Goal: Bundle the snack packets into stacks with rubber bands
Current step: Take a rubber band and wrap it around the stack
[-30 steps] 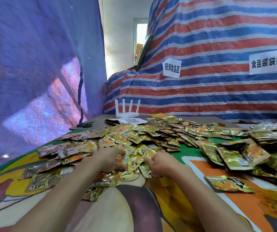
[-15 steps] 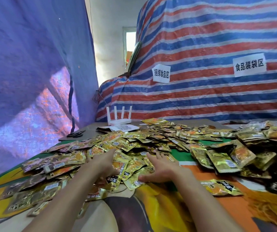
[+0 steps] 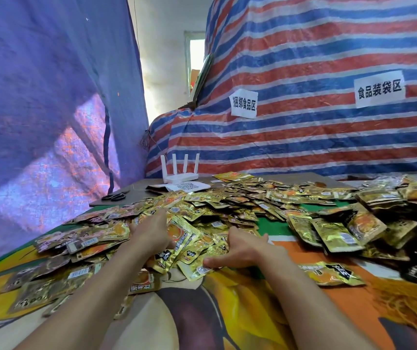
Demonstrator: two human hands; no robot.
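Observation:
Several gold snack packets [image 3: 227,210] lie in a loose heap across the table's colourful printed cover [image 3: 202,311]. My left hand [image 3: 151,233] reaches into the near edge of the heap with its fingers stretched forward, and packets stand tilted against its right side. My right hand [image 3: 242,248] lies flat on the packets, its thumb pressing one gold packet [image 3: 197,270] down at the heap's front. Between the two hands the packets are bunched up. One packet [image 3: 328,274] lies alone to the right. A heap of yellow-orange rubber bands [image 3: 409,306] sits at the lower right.
A white router [image 3: 181,173], a paper with a QR code [image 3: 187,186] and black scissors [image 3: 113,197] sit at the table's far left. A striped tarp [image 3: 315,137] with two labels rises behind the table. A blue tarp [image 3: 51,109] closes the left side.
Both hands went from curled at the heap's edge to stretched flat and further into it. The packets between them have bunched up. The view has shifted a little.

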